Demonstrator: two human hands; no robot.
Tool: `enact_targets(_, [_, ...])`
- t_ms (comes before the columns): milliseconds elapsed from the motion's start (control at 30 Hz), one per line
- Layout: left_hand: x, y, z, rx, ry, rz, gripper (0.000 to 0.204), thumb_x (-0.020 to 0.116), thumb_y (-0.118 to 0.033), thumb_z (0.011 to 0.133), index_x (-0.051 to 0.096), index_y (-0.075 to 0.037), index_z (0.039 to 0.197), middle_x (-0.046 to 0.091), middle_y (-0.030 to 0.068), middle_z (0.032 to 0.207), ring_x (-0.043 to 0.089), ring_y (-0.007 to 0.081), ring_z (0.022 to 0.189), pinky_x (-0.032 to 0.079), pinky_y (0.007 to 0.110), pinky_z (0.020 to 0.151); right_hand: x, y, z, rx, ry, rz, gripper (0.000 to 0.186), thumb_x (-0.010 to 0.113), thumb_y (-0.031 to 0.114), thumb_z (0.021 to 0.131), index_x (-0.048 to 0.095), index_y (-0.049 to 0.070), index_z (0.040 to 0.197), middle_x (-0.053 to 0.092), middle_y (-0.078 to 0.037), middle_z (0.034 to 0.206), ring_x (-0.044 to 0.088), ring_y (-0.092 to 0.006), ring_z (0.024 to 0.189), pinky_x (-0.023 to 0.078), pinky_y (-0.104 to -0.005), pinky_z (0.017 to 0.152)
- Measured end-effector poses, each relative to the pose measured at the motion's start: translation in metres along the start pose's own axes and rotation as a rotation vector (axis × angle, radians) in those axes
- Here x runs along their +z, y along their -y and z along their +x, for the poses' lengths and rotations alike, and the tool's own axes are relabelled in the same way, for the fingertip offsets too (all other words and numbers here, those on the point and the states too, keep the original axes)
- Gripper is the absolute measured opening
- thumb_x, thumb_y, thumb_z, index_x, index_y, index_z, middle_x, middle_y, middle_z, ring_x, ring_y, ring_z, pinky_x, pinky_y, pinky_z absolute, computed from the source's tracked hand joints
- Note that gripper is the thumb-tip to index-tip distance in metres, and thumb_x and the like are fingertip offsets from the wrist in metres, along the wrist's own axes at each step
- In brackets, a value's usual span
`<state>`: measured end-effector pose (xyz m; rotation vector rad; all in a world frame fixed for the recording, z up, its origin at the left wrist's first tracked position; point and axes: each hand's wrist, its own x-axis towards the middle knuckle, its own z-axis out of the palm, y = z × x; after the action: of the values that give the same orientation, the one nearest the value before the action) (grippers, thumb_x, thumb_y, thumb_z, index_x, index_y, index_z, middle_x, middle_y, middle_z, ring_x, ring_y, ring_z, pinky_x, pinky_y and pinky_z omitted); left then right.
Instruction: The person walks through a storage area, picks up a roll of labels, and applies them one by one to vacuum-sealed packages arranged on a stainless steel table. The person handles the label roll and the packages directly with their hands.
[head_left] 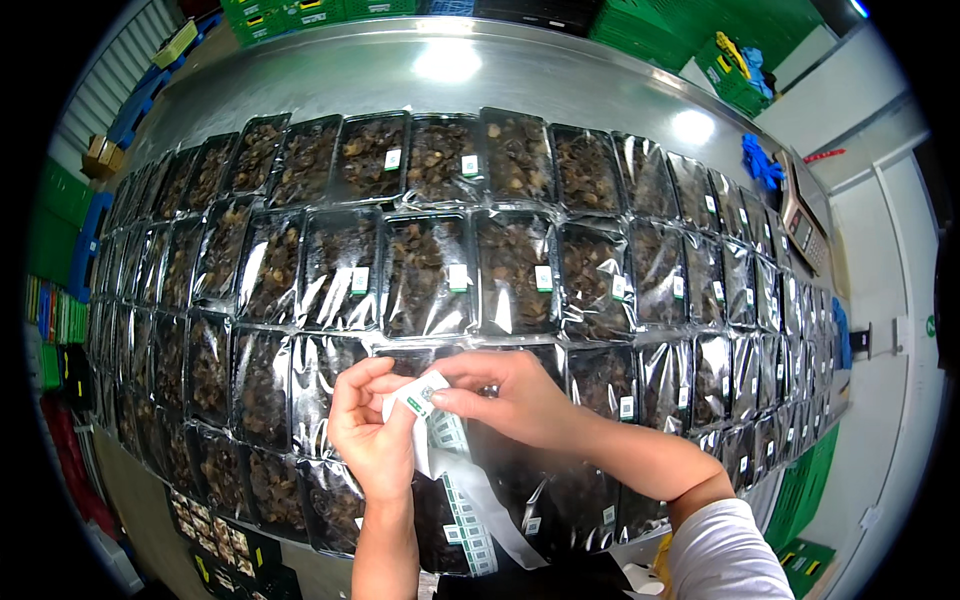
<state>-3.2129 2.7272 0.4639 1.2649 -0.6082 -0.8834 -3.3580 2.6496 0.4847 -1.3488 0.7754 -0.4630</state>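
Fingers of both hands pinch one small white sticker [418,392] at the top of a label strip [462,500]: the left hand [372,430] grips the strip from the left with thumb and curled fingers, and the right hand [505,395] closes thumb and forefinger on the sticker's right edge. Neither hand is spread wide; both are narrowed onto the paper.

Under them a steel table [430,75] fills most of the view, bare and shiny only along its far edge. Rows of black trays [425,275] wrapped in clear film cover the rest, edge to edge, from far left to far right; each holds dark brown pieces, and many carry a small white-and-green sticker. The hands hover over the near middle row.

Green crates [690,25] stand beyond the far edge of the table, with more stacked at the far left. A blue cloth [762,160] lies near the table's far right corner, just beside a scale [805,225] with a keypad.

From the pinched sticker the strip hangs down toward the near edge, a white backing ribbon with green-printed stickers still on it, passing between the two forearms. A white sleeve [725,550] covers the right upper arm at the near right.
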Motion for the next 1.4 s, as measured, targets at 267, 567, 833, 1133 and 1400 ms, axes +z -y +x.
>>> enact_targets(267, [0.027, 0.013, -0.009, -0.127, 0.084, 0.038, 0.02, 0.067, 0.009, 0.077, 0.06, 0.001, 0.094, 0.064, 0.0018, 0.076, 0.057, 0.0034, 0.066, 0.044, 0.016, 0.06, -0.026, -0.007, -0.021, -0.322, -0.238, -0.306, 0.019, 0.069, 0.013, 0.082, 0.066, 0.003, 0.098, 0.066, -0.009, 0.09, 0.064, -0.0167, 0.08, 0.05, -0.0277, 0.072])
enact_targets(567, [0.06, 0.023, -0.014, -0.125, 0.11, 0.103, 0.011, 0.061, 0.008, 0.079, 0.061, 0.0, 0.087, 0.06, -0.001, 0.077, 0.054, 0.0042, 0.07, 0.044, 0.019, 0.066, -0.233, -0.018, 0.106, -0.439, -0.52, -1.169, 0.02, 0.054, 0.017, 0.08, 0.056, 0.001, 0.093, 0.051, -0.018, 0.125, 0.046, -0.0332, 0.119, 0.038, -0.0447, 0.098])
enact_targets(833, [0.079, 0.033, -0.019, -0.089, 0.085, 0.093, 0.011, 0.06, 0.008, 0.079, 0.06, 0.001, 0.087, 0.062, 0.003, 0.085, 0.056, 0.0057, 0.073, 0.045, 0.019, 0.067, -0.257, -0.058, 0.182, -0.361, -0.496, -1.408, 0.025, 0.058, 0.022, 0.079, 0.06, 0.006, 0.099, 0.054, -0.009, 0.121, 0.045, -0.0288, 0.118, 0.036, -0.0446, 0.097])
enact_targets(1133, [0.096, 0.028, -0.023, -0.06, 0.01, 0.029, 0.027, 0.06, 0.012, 0.078, 0.058, 0.002, 0.104, 0.067, 0.011, 0.091, 0.064, 0.0109, 0.079, 0.051, 0.022, 0.072, -0.173, -0.048, 0.067, -0.123, -0.361, -0.501, 0.038, 0.051, 0.036, 0.095, 0.062, 0.001, 0.107, 0.066, -0.015, 0.089, 0.062, -0.0255, 0.08, 0.049, -0.0398, 0.077])
enact_targets(1400, [0.118, 0.032, -0.023, -0.043, 0.021, 0.067, 0.026, 0.065, 0.009, 0.078, 0.057, 0.0, 0.1, 0.061, -0.0007, 0.075, 0.055, 0.0025, 0.066, 0.043, 0.015, 0.061, -0.109, -0.022, -0.047, -0.083, -0.093, 0.092, 0.022, 0.065, 0.011, 0.087, 0.066, 0.0, 0.106, 0.068, -0.008, 0.093, 0.064, -0.0139, 0.083, 0.051, -0.0285, 0.074])
